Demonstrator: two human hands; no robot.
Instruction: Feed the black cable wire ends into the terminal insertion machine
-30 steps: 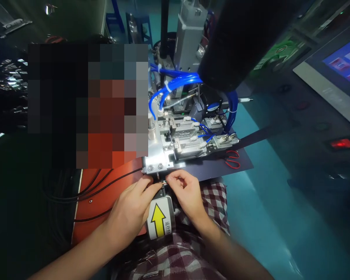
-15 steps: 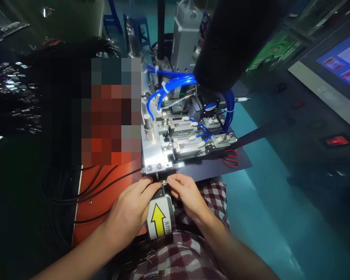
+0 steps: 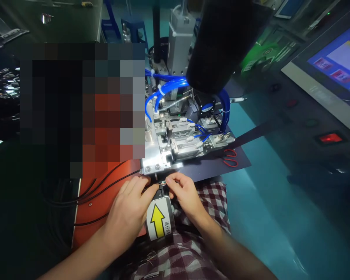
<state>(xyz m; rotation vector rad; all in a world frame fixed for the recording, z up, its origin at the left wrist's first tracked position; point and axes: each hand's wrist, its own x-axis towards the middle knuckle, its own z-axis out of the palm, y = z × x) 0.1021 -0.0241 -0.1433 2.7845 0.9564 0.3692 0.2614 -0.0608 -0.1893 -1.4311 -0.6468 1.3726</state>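
Observation:
My left hand [image 3: 128, 204] is bent over the front of the machine, its thumb and fingers closed near a small black fixture [image 3: 161, 191]. What it grips is hidden under the fingers. Opposite it, my right hand [image 3: 184, 194] pinches thin coloured wires [image 3: 163, 182], which show as a tiny strip between the two hands. Just below the fingertips lies a white plate with a yellow arrow [image 3: 157, 220]. Directly beyond the hands stands the machine's metal block [image 3: 153, 157].
Blue air hoses [image 3: 175, 83] arch over the metal cylinders. Black cables [image 3: 116, 179] cross the orange surface [image 3: 96, 214] at left. Red-handled scissors [image 3: 231, 158] lie on the dark plate [image 3: 210, 169]. A thick black tube [image 3: 218, 46] hangs overhead; a screen panel [image 3: 338, 66] stands right.
The camera view has shifted slightly, so the machine sits a little further left and up. Both hands stay almost in place around the wires.

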